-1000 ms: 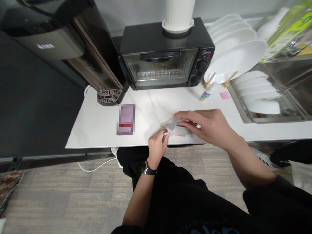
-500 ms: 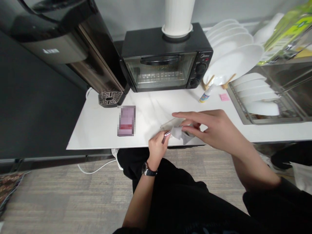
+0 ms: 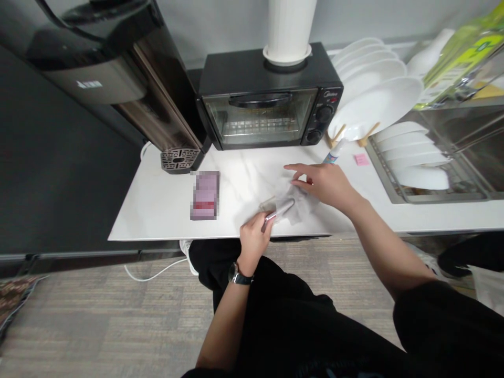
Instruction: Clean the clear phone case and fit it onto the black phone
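Observation:
At the counter's front edge, my left hand (image 3: 255,233) is closed around a slim, shiny silver utensil-like thing (image 3: 284,208) that points up to the right; its exact kind does not show. A thin, whitish, see-through sheet (image 3: 300,207), like a tissue or wipe, lies crumpled against its far end. My right hand (image 3: 323,184) is above and to the right, thumb and fingers pinching the sheet's upper edge, index finger stretched out. Partly behind the sheet is a clear, pale-edged item (image 3: 268,202) that I cannot make out.
A blurred purple packet (image 3: 205,195) lies to the left on the white counter (image 3: 157,210). Behind are a drink dispenser (image 3: 179,159), a black toaster oven (image 3: 260,118) and racked white plates (image 3: 378,100). A small bottle (image 3: 333,154) and pink note (image 3: 360,159) are near the sink (image 3: 394,191).
My right hand has moved up and away from my left hand, drawing the whitish sheet out wider. More of the silver thing shows. My left hand has stayed in place.

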Tool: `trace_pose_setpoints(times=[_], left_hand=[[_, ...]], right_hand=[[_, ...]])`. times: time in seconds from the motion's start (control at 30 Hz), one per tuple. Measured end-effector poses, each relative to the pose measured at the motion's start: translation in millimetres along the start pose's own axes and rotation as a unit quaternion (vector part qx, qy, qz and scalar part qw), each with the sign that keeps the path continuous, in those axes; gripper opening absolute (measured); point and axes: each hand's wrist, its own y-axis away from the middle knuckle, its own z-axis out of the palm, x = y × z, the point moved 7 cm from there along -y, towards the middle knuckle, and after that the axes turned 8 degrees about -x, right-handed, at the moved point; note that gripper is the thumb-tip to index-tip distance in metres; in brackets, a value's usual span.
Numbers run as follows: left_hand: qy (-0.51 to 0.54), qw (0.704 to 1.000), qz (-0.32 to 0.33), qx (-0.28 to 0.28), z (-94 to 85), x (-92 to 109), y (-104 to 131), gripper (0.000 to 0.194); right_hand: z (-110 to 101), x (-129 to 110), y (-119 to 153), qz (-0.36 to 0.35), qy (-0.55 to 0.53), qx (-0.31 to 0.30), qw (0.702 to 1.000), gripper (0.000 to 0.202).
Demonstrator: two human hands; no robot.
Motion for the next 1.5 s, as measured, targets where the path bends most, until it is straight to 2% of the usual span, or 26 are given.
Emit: trace_pose_setpoints(times=[0.1,0.2,0.27,0.4,0.5,0.6,0.67,0.77,0.9,1.07,1.17,1.23,1.37,1.5], left_hand=[[-0.004,1.000,-0.005,-0.001,-0.3,1,0,0.022],[-0.005,1.000,-0.009,-0.001,0.1,0,0,0.021],[-0.004,1.000,-0.007,-0.001,0.6,-1,0,0.021],[-0.002,1.000,-0.002,-0.003,1.1,0,0,0.021],[-0.003,1.000,-0.006,0.003,-0.2,0,0,0.019],[-0.009,1.000,-0.002,0.007,-0.1,-1,1,0.017],[-0.019,1.000,0.001,0.010,1.0,-2,2,0.016],[-0.045,0.999,0.000,0.018,3.3,-6,4,0.017],[-0.056,0.998,-0.001,0.017,5.8,-8,5,0.014],[-0.029,0.999,0.006,0.016,3.8,-5,4,0.014],[-0.012,1.000,0.009,0.015,2.8,-4,3,0.013],[-0.008,1.000,0.010,0.013,2.8,-3,3,0.014],[-0.018,1.000,0.006,0.010,2.8,-2,2,0.016],[-0.034,0.999,0.004,0.010,3.1,-4,3,0.020]], right_hand=[[-5,7,7,0.014,0.008,0.063,0.998,0.033],[-16,-4,25,-0.008,-0.017,0.131,0.991,0.025],[-13,-16,35,-0.059,-0.057,0.111,0.990,0.022],[7,-35,44,-0.141,-0.090,0.008,0.986,0.020],[11,-39,38,-0.154,-0.103,0.006,0.983,0.016],[6,-46,28,-0.163,-0.156,0.021,0.974,0.015],[2,-52,23,-0.152,-0.183,0.033,0.971,0.015],[5,-57,21,-0.124,-0.161,0.043,0.978,0.021],[27,-50,31,-0.125,-0.111,0.011,0.986,0.042],[51,-14,49,-0.133,-0.023,-0.009,0.991,0.053],[49,2,56,-0.139,-0.027,-0.012,0.990,0.053],[41,2,57,-0.155,-0.055,-0.008,0.986,0.050],[22,-15,48,-0.168,-0.118,0.016,0.978,0.034],[22,-42,32,-0.196,-0.180,-0.025,0.964,0.022]])
